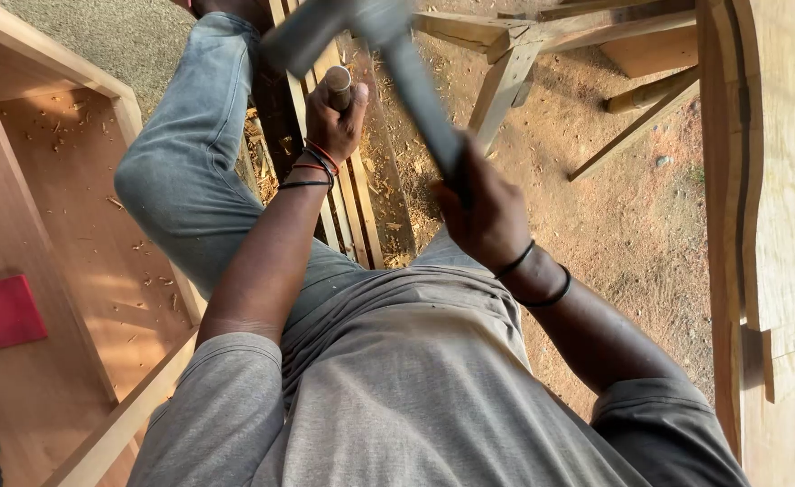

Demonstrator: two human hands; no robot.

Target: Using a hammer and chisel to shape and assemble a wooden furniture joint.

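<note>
left hand (332, 115) — fist clenched round a wooden-handled chisel (338, 81), upright over the wood strips (354, 194) | right hand (480, 209) — wrapped tight on the hammer (375, 41) handle, head raised just above the chisel top

One hammer (388, 54), one wooden-handled chisel (339, 86), one red pad (9, 309), and two hands: left hand (334, 117), right hand (480, 212).

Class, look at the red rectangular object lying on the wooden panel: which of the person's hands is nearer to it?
Left. The left hand, gripping a chisel handle, is closer to the red object; the right hand, holding the hammer, is farther away.
</note>
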